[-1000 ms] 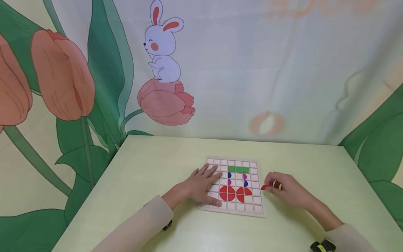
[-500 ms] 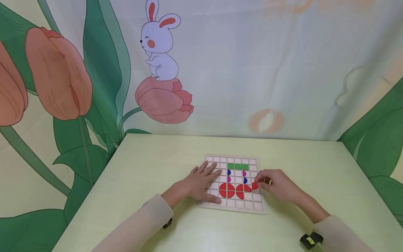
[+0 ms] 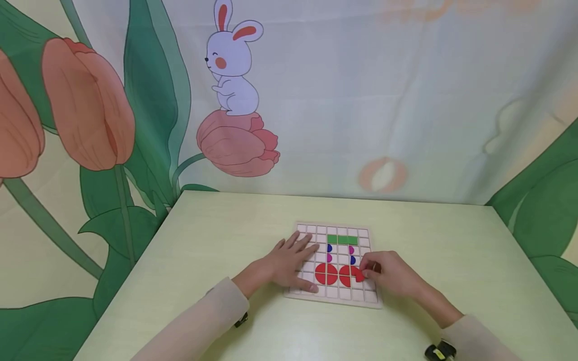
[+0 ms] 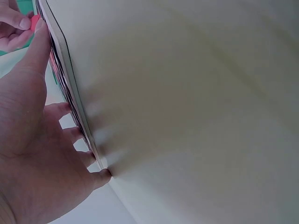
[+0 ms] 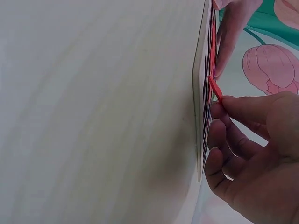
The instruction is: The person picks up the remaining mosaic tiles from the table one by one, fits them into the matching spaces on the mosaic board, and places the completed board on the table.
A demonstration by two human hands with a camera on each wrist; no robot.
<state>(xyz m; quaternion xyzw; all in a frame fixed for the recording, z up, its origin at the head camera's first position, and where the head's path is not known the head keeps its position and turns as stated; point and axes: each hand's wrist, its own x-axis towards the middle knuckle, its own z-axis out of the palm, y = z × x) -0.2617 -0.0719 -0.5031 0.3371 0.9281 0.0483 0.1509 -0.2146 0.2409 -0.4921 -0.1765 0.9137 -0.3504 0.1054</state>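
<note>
A white gridded puzzle board (image 3: 320, 293) lies on the table. My left hand (image 3: 289, 264) rests on its left side, fingers spread. At the board's right side my right hand (image 3: 392, 272) pinches a red quarter-circle piece (image 3: 359, 276) between thumb and fingertips; in the right wrist view the red piece (image 5: 215, 88) stands tilted, its lower end right at the board face. It overlaps the lower right part of a three-quarter red circle (image 3: 346, 275). To the left sits a full red circle (image 3: 326, 274). Above are blue and magenta half-circles (image 3: 352, 260) and a green bar (image 3: 342, 239).
The pale table (image 3: 235, 220) reaches back to a curtain (image 3: 325, 125) printed with tulips and a rabbit. Black wrist devices (image 3: 440, 350) are strapped at both sleeves.
My right hand has moved left from beside the board to over it, bringing the red quarter-circle piece to the incomplete red circle. My left hand has stayed in place on the board.
</note>
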